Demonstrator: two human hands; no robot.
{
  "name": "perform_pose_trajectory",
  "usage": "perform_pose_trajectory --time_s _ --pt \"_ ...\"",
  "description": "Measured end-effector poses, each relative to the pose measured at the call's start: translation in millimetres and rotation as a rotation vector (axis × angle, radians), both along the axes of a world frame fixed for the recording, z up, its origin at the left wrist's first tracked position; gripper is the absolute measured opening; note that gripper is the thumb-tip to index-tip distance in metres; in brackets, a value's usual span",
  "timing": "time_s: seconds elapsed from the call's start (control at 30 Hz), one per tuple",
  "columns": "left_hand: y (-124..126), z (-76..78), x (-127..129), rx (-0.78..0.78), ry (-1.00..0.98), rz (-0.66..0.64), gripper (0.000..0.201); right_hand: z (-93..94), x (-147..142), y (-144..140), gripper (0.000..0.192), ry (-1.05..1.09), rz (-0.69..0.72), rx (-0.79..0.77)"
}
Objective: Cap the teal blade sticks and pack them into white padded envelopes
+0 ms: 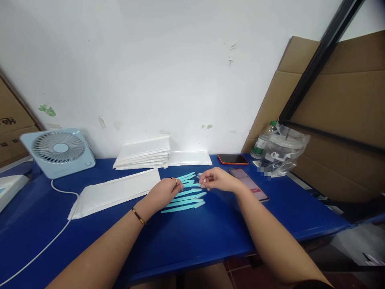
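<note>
Several slim turquoise eyebrow razors (183, 204) lie in a row on the blue table, their pale tips pointing right. My left hand (164, 192) is closed at the handle end of one razor (195, 185) in the upper part of the row. At that razor's tip, my right hand (215, 178) pinches with thumb and forefinger on what looks like a small clear cap, mostly hidden by the fingers. Small clear pieces (199, 175) lie just beyond the right fingertips.
White padded envelopes (142, 150) are stacked against the wall, and more envelopes (117, 192) lie left of my hand. A blue fan (60, 148) with a cable stands at left. Right are a lit phone (248, 182), a red-edged phone (233, 159), a bottle (260, 144) and a bagged container (281, 150).
</note>
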State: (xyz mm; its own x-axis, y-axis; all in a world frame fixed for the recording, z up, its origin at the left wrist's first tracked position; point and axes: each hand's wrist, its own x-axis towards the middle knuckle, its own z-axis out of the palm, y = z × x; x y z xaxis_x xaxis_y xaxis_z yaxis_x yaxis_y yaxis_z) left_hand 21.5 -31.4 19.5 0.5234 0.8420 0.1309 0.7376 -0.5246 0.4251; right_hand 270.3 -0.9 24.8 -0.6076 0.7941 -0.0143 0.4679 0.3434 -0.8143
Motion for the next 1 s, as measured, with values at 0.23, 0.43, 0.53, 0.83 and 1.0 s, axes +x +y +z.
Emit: perform_pose_trajectory --time_s 0.23,0.43,0.53,0.83,1.0 --pt "-8.5 -0.9 4.4 -0.033 0.036 -0.064 0.036 3.8 -2.2 -5.0 0.029 -0.066 0.123 -0.085" --pt "5.8 -6.2 -6.3 0.158 0.153 0.043 0.022 -0.4 23.8 11.1 0.017 -0.223 -0.197 0.277" --pt "13.8 -11.6 -8.7 0.216 0.214 0.05 0.019 -8.7 26.4 18.6 0.018 -0.317 -0.18 0.347" --pt "18.9 -20.7 -3.9 0.224 0.197 0.023 0.017 -25.8 6.8 23.2 0.016 -0.172 -0.057 0.314" --pt "17.9 -21.3 -0.4 0.154 0.131 0.001 0.017 -29.4 -8.8 19.7 0.019 -0.111 -0.021 0.328"
